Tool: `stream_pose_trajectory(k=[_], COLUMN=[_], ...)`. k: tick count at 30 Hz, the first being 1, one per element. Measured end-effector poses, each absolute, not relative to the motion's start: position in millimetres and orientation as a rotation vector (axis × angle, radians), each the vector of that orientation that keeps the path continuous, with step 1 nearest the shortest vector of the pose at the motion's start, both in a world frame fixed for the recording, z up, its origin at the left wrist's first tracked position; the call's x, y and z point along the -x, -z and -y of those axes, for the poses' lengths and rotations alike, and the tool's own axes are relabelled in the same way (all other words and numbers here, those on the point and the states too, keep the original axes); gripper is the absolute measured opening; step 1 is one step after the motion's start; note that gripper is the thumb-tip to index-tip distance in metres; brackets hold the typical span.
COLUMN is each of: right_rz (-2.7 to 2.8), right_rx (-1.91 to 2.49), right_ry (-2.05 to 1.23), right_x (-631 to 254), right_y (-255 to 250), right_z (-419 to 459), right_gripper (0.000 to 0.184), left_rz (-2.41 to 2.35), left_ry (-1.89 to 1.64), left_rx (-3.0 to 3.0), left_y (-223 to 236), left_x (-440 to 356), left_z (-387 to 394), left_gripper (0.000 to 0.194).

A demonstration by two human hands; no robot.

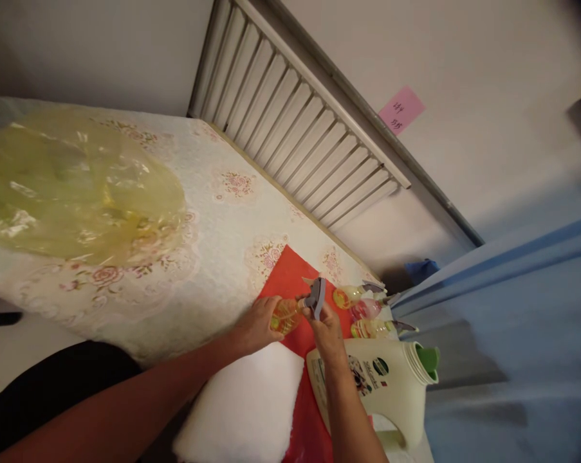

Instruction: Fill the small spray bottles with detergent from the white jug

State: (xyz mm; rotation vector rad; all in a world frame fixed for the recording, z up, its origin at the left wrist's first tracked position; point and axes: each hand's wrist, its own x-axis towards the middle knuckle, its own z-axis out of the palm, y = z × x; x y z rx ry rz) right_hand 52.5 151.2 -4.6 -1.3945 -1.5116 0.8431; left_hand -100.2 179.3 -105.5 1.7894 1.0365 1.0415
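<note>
My left hand [257,326] is wrapped around the clear body of a spray bottle [286,316] with yellow-orange liquid in it. At the bottle's grey trigger head [316,297], the fingers of my right hand [327,326] are closed on the head and neck. The bottle is held above a red sheet [285,273]. Beside my hands lies a thick white pad [244,408], partly over the red sheet. My right forearm crosses in front of a large cream jug [391,386] with a green cap. Part of the bottle is hidden by my fingers.
Spray bottles with yellow [349,296], pink [366,310] and yellow-green liquid [371,330] stand near the jug. A yellow plastic bag [82,186] rests on the flowered tablecloth [213,238]. A radiator [295,116] lines the wall; a blue curtain [502,321] hangs at right.
</note>
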Motion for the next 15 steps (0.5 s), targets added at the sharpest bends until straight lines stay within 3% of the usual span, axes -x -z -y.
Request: stream_pose_trajectory(k=[8, 15], right_rz=[1.514, 1.443], right_rx=[1.428, 1.409], right_ry=[-0.786, -0.935], right_x=[-46.3, -48.8], right_y=[4.5, -0.2], right_z=[-148.6, -146.0], right_gripper=[0.020, 0.031], left_rz=[-1.032, -1.033], left_ry=[-1.054, -1.048], left_rx=[-1.798, -1.819], left_y=[111.1, 110.5], left_x=[98.9, 99.3], left_z=[-180.1, -180.3], left_gripper=[0.056, 0.057])
